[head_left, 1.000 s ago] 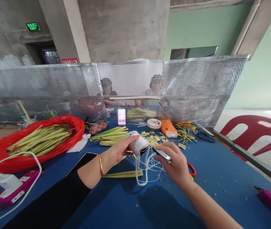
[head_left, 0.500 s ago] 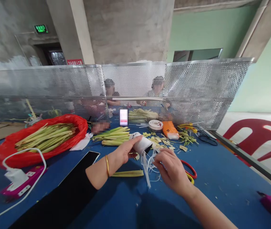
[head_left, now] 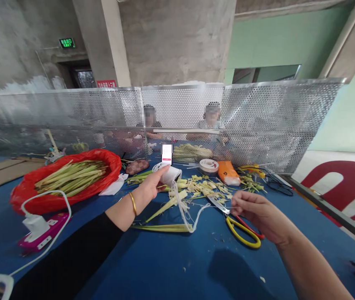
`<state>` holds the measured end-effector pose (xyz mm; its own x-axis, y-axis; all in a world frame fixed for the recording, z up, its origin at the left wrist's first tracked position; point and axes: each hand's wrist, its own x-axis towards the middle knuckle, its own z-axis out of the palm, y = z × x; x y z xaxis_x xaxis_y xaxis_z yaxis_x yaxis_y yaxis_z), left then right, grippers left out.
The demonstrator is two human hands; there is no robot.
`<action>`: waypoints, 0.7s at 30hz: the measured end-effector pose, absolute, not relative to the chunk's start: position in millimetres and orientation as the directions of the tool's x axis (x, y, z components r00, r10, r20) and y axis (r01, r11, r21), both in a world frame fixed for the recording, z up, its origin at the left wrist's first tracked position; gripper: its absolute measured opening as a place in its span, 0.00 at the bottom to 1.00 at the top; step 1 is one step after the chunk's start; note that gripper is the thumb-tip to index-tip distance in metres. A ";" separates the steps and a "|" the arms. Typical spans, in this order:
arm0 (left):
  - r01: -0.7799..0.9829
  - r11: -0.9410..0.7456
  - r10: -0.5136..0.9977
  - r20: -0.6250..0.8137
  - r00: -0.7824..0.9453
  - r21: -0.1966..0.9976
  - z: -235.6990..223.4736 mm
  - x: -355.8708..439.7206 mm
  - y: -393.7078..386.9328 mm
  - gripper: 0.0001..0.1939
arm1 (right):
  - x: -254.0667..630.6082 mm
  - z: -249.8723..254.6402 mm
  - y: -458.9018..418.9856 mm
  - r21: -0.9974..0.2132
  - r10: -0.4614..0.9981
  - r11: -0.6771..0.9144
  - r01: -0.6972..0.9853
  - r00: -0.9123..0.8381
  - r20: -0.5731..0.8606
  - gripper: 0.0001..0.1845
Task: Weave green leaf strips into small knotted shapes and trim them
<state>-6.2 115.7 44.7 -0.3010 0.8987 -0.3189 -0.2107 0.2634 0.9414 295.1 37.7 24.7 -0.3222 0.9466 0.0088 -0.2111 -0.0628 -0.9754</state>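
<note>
Soft, muted light on my feed
Blurry shadow point(head_left: 230, 271) toward the flat blue worktop's point(head_left: 165, 258) near edge; picture sides stretched.

Setting: you seem to be in a workshop
Walls: bare concrete point(head_left: 177, 46) beside green-painted panels
Doorway: a lit exit sign point(head_left: 67, 43) hangs above it
Workstation: your blue table point(head_left: 152, 258), bounded by a perforated metal screen point(head_left: 274, 125), people seated beyond

Black sleeve point(head_left: 74, 254) on left arm; shiny gold bangle point(head_left: 133, 203), left wrist.
</note>
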 end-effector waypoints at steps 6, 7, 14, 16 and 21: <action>-0.199 0.267 0.867 -0.325 -0.378 0.943 47.3 -11.6 127.1 0.20 | 333.1 27.0 55.8 -0.718 0.996 0.069 -0.693 0.084 0.014 0.04; -0.195 0.263 0.864 -0.321 -0.388 0.945 47.4 -11.1 129.5 0.20 | 336.8 27.6 58.6 -0.671 0.984 0.116 -0.732 0.175 -0.020 0.05; -0.114 0.200 0.876 -0.230 -0.425 0.973 45.2 -0.2 159.4 0.19 | 354.7 35.4 64.3 -0.441 0.877 0.342 -0.830 0.451 -0.168 0.20; -0.065 0.175 0.877 -0.186 -0.442 0.982 43.4 4.4 171.6 0.20 | 365.6 37.1 63.3 -0.421 0.832 0.411 -0.808 0.522 -0.188 0.20; 0.133 0.126 0.872 -0.046 -0.487 0.983 36.9 18.2 205.2 0.27 | 398.8 40.6 58.5 -0.445 0.683 0.553 -0.704 0.689 -0.241 0.23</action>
<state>18.2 205.2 36.9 -0.4872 0.8721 -0.0458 0.1330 0.1259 0.9831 398.8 58.5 40.6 0.6889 0.6834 -0.2415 -0.7045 0.5530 -0.4448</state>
